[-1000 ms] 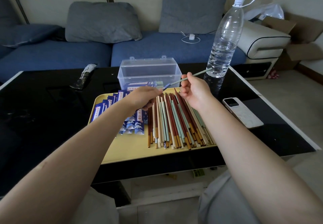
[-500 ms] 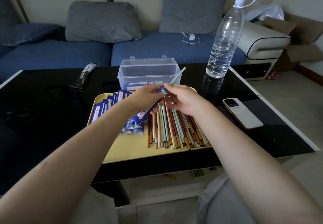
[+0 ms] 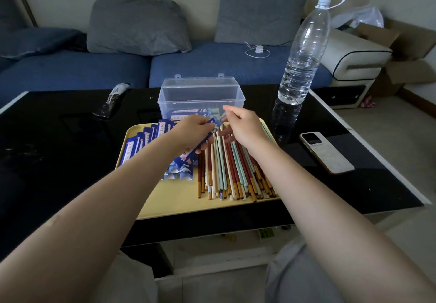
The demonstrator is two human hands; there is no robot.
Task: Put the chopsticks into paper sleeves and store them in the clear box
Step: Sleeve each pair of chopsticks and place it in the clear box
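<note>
A yellow tray [image 3: 165, 198] on the black table holds a fan of blue paper sleeves [image 3: 146, 142] on its left and several loose chopsticks [image 3: 231, 172] in red, green, cream and brown on its right. My left hand [image 3: 191, 130] grips one blue sleeve [image 3: 195, 149] above the tray. My right hand [image 3: 245, 125] pinches the end of a pale green chopstick at the sleeve's mouth; almost all of it is inside the sleeve. Behind the tray stands the open clear box [image 3: 200, 94] with a few filled sleeves in it.
A tall water bottle [image 3: 304, 50] stands right of the box. A phone [image 3: 326, 151] lies on the table's right side, a dark wrapper [image 3: 113, 100] at the back left. A blue sofa with grey cushions runs behind the table.
My right hand has pushed the green chopstick down into the sleeve held by my left hand; a second ago the stick stuck out far towards the bottle, now only its end shows.
</note>
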